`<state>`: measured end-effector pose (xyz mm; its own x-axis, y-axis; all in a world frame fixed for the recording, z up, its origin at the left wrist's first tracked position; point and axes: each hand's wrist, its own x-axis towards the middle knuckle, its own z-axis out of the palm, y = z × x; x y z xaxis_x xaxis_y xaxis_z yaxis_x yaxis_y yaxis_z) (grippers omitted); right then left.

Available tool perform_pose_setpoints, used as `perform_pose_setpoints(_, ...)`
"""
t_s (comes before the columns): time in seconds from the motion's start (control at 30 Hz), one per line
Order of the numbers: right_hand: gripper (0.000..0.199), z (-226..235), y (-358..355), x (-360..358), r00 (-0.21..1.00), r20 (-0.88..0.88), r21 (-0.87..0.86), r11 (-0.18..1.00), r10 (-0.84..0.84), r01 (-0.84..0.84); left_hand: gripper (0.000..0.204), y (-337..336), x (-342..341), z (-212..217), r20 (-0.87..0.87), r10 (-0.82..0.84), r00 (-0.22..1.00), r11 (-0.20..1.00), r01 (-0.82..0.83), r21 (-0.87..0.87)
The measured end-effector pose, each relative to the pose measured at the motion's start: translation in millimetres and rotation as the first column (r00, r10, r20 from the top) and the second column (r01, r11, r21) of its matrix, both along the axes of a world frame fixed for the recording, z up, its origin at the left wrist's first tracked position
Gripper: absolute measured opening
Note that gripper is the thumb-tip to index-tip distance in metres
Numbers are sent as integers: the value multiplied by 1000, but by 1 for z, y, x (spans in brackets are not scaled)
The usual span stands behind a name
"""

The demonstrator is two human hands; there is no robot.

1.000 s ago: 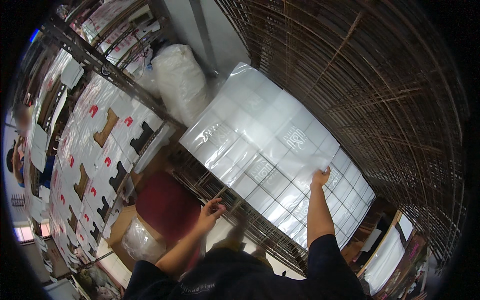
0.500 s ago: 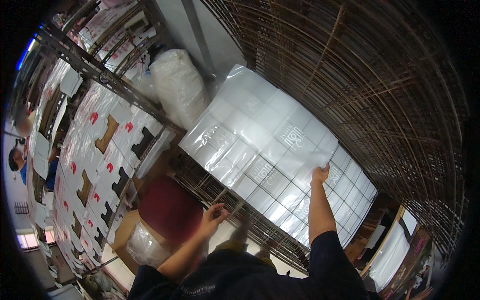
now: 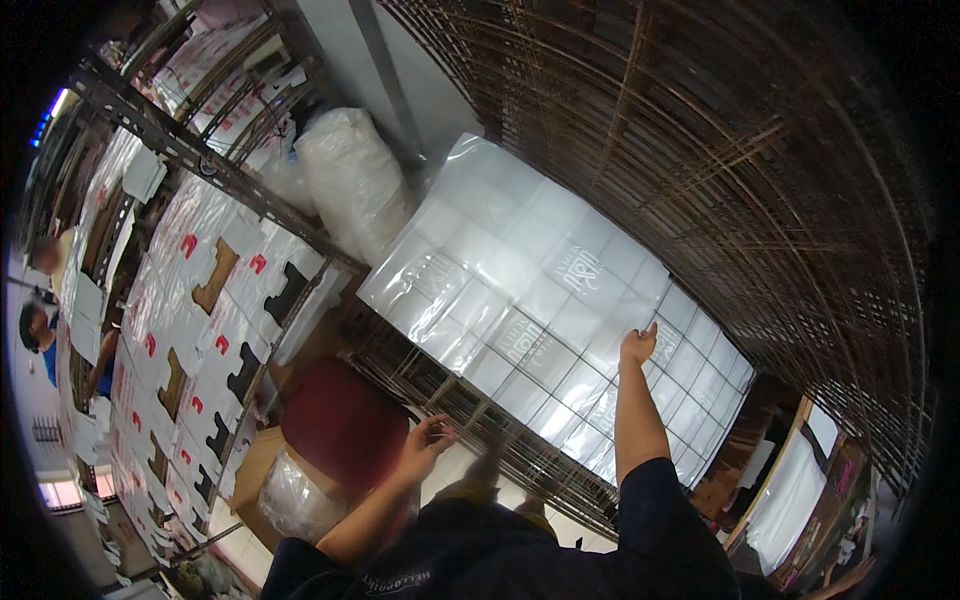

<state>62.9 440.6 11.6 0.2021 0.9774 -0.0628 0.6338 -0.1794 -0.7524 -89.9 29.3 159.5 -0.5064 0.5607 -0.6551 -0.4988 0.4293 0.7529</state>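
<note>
A broad layer of clear, glossy plastic sheets [image 3: 510, 270] with white print lies over a wire-mesh rack shelf [image 3: 690, 385], whose grid shows through. My right hand [image 3: 638, 346] reaches over it, thumb and forefinger drawn together at the edge of a plastic sheet. Exactly how much of that edge is between the fingertips is hard to see. Lower and to the left, my left hand [image 3: 428, 445] hovers near the rack's front bars, fingers loosely curled and apart, holding nothing.
Raised wire racks [image 3: 720, 120] stand close on the right. At left is a metal shelf frame [image 3: 210, 165] beside stacked white printed cartons [image 3: 205, 330]. A plastic-wrapped bundle [image 3: 350, 175], a dark red seat [image 3: 340, 415] and a cardboard box [image 3: 250, 475] are nearby. Other people are at far left.
The sheet by my right hand, blurred before, now lies flatter. My right hand has shifted slightly, and the left hand's fingers have opened a little.
</note>
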Motion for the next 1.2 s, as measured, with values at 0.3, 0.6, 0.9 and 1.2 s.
perform_pose_setpoints(0.3,24,38,-130,124,910,-58,187,900,410,-394,41,-37,21,4,-194,-241,951,969,248,9)
perform_pose_setpoints(0.6,14,158,-385,361,772,-295,-634,490,563,-599,27,-107,50,30,-52,-630,775,726,563,-395)
perform_pose_setpoints(0.9,29,263,-449,362,810,574,-69,979,-119,192,26,-33,85,34,-135,-867,479,496,807,-321)
perform_pose_setpoints(1.2,23,215,-480,433,921,-306,-451,816,239,-362,25,64,165,53,-253,-951,180,246,934,-261)
